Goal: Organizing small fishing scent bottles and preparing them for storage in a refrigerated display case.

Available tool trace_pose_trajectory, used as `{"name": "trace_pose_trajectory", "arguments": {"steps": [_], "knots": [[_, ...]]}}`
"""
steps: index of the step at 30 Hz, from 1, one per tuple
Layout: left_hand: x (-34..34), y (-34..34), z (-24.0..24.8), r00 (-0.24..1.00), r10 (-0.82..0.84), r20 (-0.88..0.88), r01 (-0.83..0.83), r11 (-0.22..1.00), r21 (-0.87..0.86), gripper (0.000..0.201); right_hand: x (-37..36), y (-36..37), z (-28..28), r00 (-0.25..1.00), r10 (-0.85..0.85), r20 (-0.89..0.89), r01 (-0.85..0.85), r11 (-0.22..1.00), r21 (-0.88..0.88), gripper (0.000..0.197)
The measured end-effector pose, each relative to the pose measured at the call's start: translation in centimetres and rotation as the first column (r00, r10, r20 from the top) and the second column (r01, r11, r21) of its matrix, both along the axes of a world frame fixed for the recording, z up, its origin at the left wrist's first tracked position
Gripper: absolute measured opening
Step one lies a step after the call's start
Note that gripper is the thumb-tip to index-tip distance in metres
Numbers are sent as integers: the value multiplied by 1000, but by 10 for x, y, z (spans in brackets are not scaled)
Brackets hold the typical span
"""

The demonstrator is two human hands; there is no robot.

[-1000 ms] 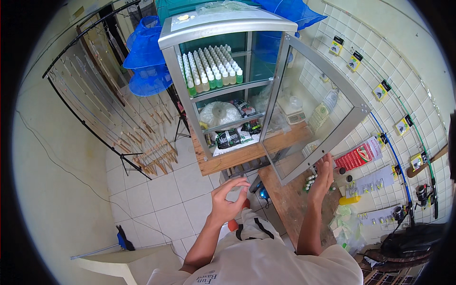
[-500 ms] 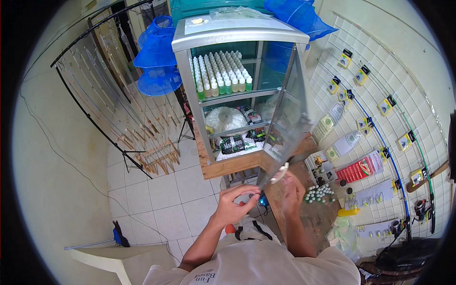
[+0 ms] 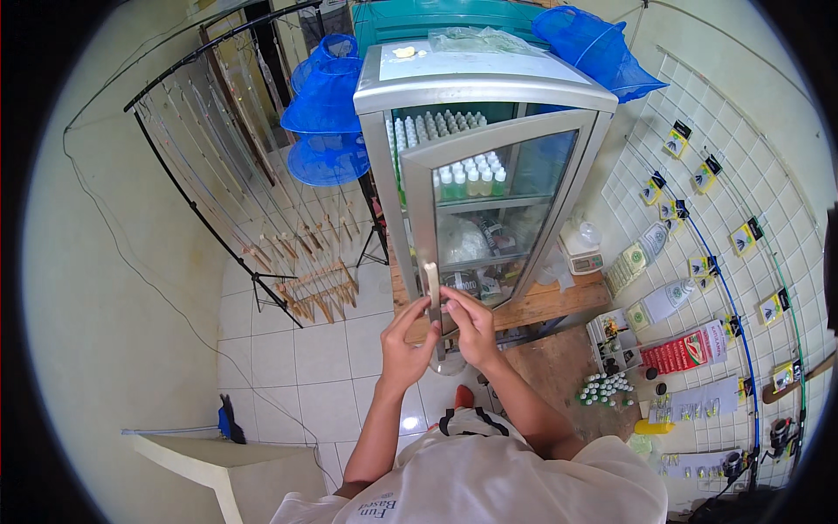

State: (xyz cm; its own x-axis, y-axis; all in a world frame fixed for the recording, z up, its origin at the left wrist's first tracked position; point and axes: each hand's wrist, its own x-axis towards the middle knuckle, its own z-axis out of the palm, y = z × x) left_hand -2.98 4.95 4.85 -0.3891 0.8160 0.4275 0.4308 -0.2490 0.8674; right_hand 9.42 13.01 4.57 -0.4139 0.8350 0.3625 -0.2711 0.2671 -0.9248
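Observation:
A glass cabinet door (image 3: 417,210) with a silver metal frame stands partly open, its free edge towards me. My left hand (image 3: 404,351) is at the left side of that edge, fingers bent against the frame just below the pale handle (image 3: 432,278). From the other side my right hand (image 3: 471,327) grips the frame's lower corner, so the edge lies between the two hands. Inside the metal cabinet (image 3: 375,140), rows of small white-capped bottles (image 3: 471,177) fill the upper shelf. Plastic-wrapped packages (image 3: 476,240) lie lower down, seen partly through the glass.
The cabinet stands on a wooden table (image 3: 559,297). Below, a brown board (image 3: 546,358) carries several white-capped bottles (image 3: 604,389). Blue nets (image 3: 327,162) hang at left, near a black rod rack (image 3: 175,188). Fishing rods and small packets (image 3: 746,236) hang on the right wall grid.
The door has swung left, from wide open to partly across the cabinet front. My right hand has moved left with it, and both hands now meet at its edge. The view has shifted.

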Motion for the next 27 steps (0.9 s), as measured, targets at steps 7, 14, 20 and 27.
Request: {"name": "trace_pose_trajectory", "arguments": {"steps": [7,14,20,27], "knots": [[-18,28,-3,998,67,18,-68,998,19,50,-32,24,2,991,-35,131,20,993,117,40],[-22,18,-20,998,40,-49,-41,999,-1,43,-16,12,-10,988,-92,121,80,991,103,40],[-6,-26,-62,996,-59,62,70,979,-192,28,38,-22,-60,990,-71,125,88,987,-133,33],[37,-65,-96,934,-293,204,350,866,-357,23,124,-92,-95,912,-104,397,264,889,-373,24]]}}
